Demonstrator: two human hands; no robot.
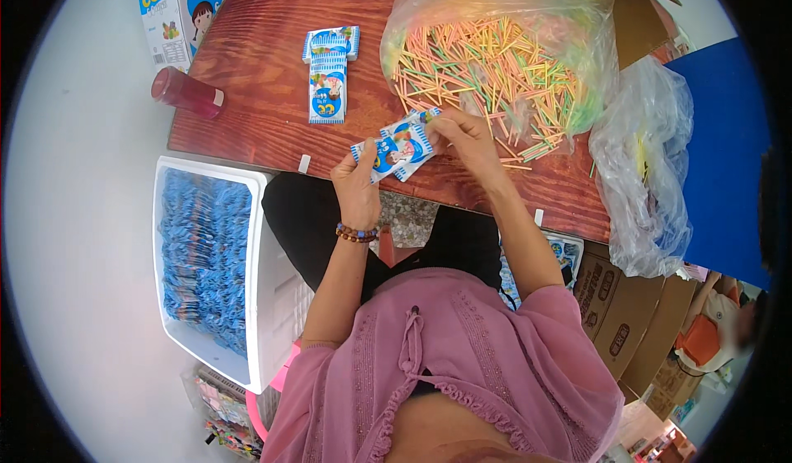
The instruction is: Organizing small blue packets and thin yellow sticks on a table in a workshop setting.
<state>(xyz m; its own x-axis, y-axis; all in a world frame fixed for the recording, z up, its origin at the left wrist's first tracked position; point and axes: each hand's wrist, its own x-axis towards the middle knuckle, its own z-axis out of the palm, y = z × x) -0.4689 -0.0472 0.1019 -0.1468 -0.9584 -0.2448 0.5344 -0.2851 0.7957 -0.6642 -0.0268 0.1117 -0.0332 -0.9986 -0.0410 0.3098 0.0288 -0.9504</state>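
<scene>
Near the front edge of the table, I hold some small blue-and-white packets (402,148) that overlap each other; I cannot tell exactly how many. My left hand (357,184) grips their left end between thumb and fingers. At the other end, my right hand (464,139) is closed, with its fingertips pinching the packets' upper right edge. Farther off lies a small group of similar packets (328,92), partly overlapping. Just beyond my right hand is a large clear plastic bag (429,5), open toward me, with many thin pink, yellow and green sticks (495,71) spilling at its mouth.
A white bin (257,281) packed with blue packets (206,248) stands left of my legs. A dark red jar (188,92) lies at the table's (264,67) left edge. A crumpled clear bag (643,174) hangs over the right side, above cardboard boxes (610,306). Another person (714,331) is partly visible at far right.
</scene>
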